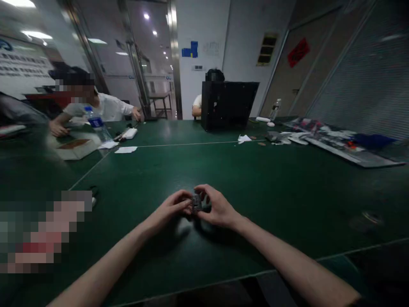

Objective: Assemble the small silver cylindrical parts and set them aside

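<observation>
Left hand (pixel 171 209) and right hand (pixel 217 207) clamped together on a small dark square part (pixel 196 202), lower centre, over the green tabletop (pixel 255 192). Person in a white shirt (pixel 105 107) sits upper left, plastic water bottle (pixel 96 121) beside them.

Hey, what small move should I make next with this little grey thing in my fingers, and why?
Probably rotate the small grey boxy part slightly with your right hand while your left hand steadies it. Fingers from both hands cover much of it, above the dark green table.
</observation>
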